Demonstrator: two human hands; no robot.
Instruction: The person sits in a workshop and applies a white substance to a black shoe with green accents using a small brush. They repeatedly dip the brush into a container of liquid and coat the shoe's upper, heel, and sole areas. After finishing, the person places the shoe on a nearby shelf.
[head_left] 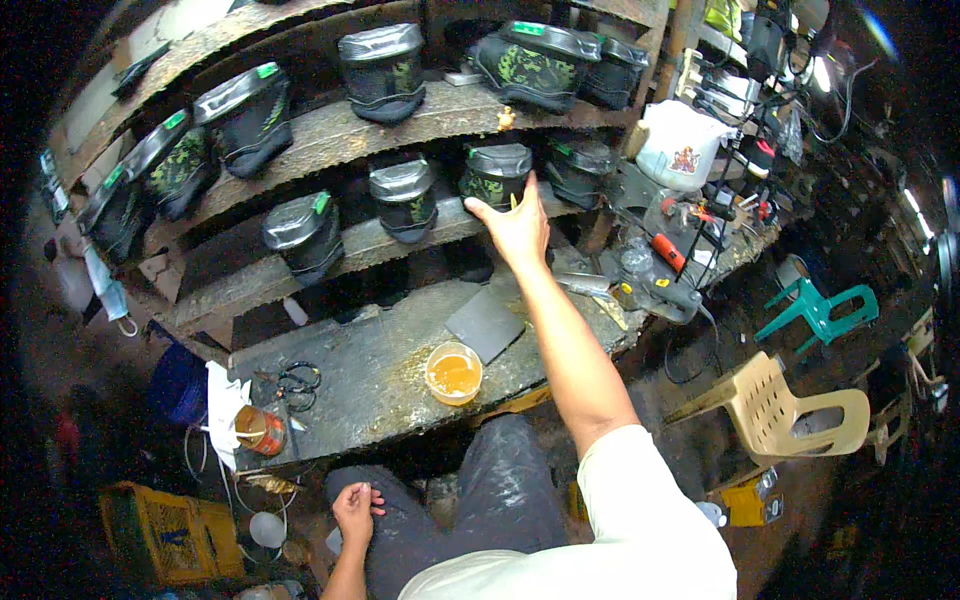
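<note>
My right hand (522, 228) reaches up to the lower shelf, thumb and index finger spread wide at a dark shoe upper with a green pattern (484, 188). Whether the fingers touch it, I cannot tell. Its top has a shiny, silvery covering. Similar shoe uppers stand on either side, one on the left (403, 200) and one on the right (580, 172). Low over my left thigh, my left hand (357, 512) hangs with loosely bent fingers and nothing visible in it. On the bench below sits a tub of amber liquid (453, 374), beside a flat grey slab (485, 325).
More shoe uppers (383, 72) line the upper shelf (310, 130). Scissors (298, 380) and an orange-red can (260, 430) lie at the bench's left end. A corded tool (672, 295) and a white container (680, 145) are at right, near plastic chairs (800, 410).
</note>
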